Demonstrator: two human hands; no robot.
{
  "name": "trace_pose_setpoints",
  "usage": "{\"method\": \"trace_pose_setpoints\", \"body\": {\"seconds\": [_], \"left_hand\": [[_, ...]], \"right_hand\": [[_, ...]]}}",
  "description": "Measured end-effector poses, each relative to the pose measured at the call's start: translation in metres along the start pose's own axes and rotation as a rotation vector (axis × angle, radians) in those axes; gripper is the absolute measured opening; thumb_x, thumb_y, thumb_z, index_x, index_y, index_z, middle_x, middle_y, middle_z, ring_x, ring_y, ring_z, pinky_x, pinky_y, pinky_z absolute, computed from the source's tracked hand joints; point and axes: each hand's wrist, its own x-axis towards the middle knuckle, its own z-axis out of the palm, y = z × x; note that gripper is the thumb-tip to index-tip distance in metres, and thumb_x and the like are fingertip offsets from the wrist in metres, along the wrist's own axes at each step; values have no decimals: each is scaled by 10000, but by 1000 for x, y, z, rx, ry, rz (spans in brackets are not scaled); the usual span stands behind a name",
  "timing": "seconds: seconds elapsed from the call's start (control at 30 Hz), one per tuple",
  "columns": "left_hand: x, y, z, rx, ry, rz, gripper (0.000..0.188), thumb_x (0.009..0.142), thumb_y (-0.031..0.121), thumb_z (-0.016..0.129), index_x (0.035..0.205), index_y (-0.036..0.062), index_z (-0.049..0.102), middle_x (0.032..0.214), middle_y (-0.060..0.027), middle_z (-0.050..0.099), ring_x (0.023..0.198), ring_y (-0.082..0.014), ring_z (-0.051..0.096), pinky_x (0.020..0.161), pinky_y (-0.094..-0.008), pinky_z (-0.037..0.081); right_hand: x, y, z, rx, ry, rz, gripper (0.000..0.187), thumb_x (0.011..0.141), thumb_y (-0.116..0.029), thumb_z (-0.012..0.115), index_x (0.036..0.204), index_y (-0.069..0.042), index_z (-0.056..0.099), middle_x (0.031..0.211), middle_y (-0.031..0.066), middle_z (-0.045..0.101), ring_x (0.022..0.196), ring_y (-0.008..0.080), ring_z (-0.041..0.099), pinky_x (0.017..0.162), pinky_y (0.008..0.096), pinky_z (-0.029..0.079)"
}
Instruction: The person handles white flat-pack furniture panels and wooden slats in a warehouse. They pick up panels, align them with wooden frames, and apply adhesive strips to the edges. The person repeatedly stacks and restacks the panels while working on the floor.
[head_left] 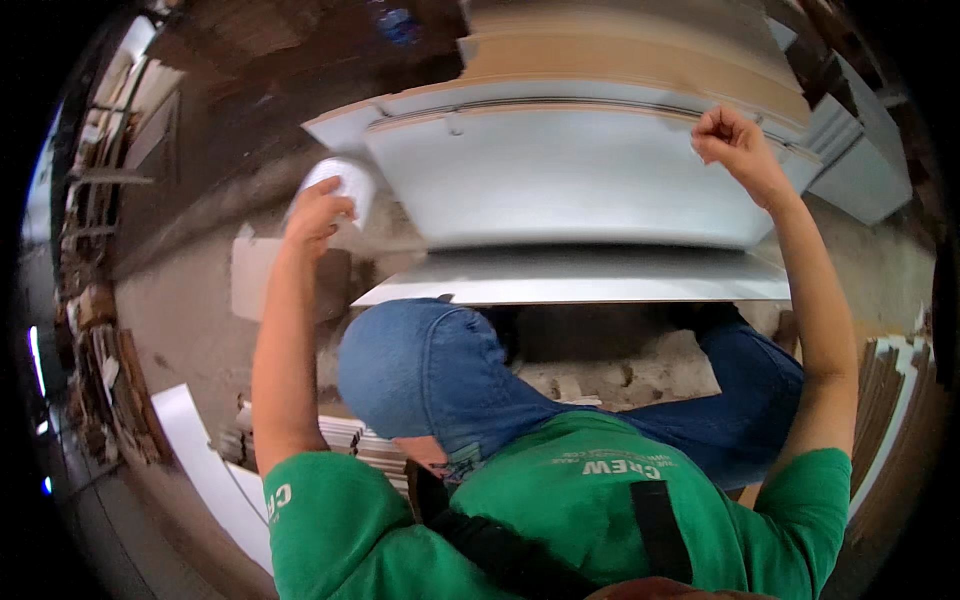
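My left hand (322,212) is closed on a white roll (354,183), held out past the left end of the boards. Its far side is blurred, so I cannot tell what is wound on it. My right hand (742,150) hovers at the upper right corner of a large white panel (570,175). Its fingers are pinched together; whatever may be between them is too small to make out. The panel leans against a stack of brown-edged boards (620,62). Another white panel (570,288) slants below it, close to my knees.
White boxes or panels (862,165) stand at the far right. Upright board strips (885,410) are beside my right elbow. A long white strip (205,450) and stacked slats (350,440) lie at the left. A flat pale piece (270,278) rests on the floor.
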Motion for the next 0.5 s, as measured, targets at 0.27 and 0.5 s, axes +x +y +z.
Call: {"method": "trace_pose_setpoints", "body": {"seconds": [0.27,0.5], "left_hand": [[50,22,53,-29,461,94,653,703,516,665,980,-73,621,1050,-189,603,989,-258,559,871,-354,409],[71,6,63,-79,549,195,639,609,529,730,841,-63,666,913,-191,642,879,-248,593,831,-334,422]], "right_hand": [[29,92,34,-758,315,-483,200,680,24,538,852,-53,470,812,115,532,736,261,550,624,351,461],[26,105,14,-1024,528,-411,182,744,-71,601,895,-65,499,851,110,556,759,296,547,662,377,487]]}}
